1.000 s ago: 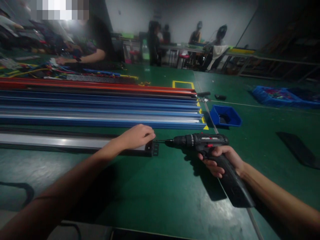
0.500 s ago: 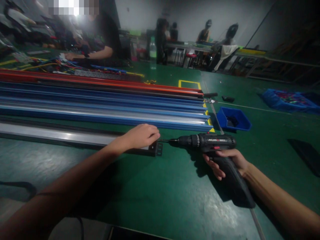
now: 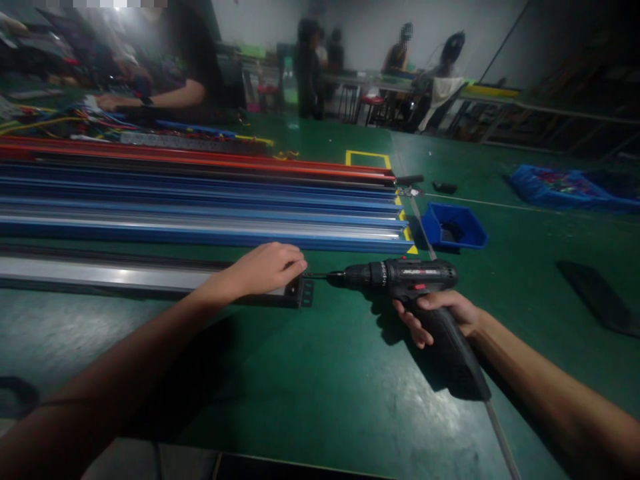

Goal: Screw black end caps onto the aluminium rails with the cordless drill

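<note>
Beneath the fingers of the left hand (image 3: 267,270) lies the end of a long dark bar (image 3: 125,273) with a pale metal face, running off to the left; a slotted black bracket (image 3: 309,293) sticks out just beyond the thumb. The left fingers are bent together over the bar's end; whether they pinch anything I can't say. Just beside the thumb tip is the tip of a bit (image 3: 324,275), set in a black drill (image 3: 400,275) that points left. The fingers of the right hand (image 3: 453,310) are wrapped round the drill's grip. Compared with half a second ago, everything sits a little further left and higher in view, while hands, drill and bar keep the same places to one another.

Beyond the left fingers lie blue rails (image 3: 250,213), then red rails (image 3: 250,160) farther off. Past the drill from the right fingers stands a blue bin (image 3: 467,240); a flat black piece (image 3: 597,297) lies to their right. Well apart from the left fingers, toward the upper left, a co-worker's hand (image 3: 113,101) is near coloured wires (image 3: 107,120). A green table (image 3: 310,380) carries the bar, rails and bin.
</note>
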The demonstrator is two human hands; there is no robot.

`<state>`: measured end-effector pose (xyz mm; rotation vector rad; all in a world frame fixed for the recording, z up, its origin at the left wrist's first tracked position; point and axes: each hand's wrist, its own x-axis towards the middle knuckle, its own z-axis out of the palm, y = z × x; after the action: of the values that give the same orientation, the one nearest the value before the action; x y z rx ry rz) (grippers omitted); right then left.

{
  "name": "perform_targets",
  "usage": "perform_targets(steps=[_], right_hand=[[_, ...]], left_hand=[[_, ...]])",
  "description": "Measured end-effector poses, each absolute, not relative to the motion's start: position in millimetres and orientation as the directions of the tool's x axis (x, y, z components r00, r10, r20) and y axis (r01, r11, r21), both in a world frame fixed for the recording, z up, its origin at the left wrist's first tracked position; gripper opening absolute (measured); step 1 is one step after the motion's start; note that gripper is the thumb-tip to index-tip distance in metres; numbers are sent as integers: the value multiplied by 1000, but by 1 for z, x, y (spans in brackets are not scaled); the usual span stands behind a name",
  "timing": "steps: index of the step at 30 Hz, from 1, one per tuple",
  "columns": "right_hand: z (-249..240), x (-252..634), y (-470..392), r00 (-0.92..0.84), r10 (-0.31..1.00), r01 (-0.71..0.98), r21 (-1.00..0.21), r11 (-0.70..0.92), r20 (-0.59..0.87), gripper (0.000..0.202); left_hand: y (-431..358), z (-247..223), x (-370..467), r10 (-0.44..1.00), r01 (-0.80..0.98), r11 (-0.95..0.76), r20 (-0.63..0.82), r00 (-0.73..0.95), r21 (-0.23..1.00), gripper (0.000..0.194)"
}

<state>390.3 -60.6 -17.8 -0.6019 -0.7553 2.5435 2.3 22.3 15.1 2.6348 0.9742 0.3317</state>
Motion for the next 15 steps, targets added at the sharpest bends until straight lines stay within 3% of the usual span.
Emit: perform_targets(steps=[15], right_hand=[[-12,386,-60,-796,532,-240,-656,-715,-289,30]], left_hand=[[22,14,2,673,603,-709,95,734,366,42]])
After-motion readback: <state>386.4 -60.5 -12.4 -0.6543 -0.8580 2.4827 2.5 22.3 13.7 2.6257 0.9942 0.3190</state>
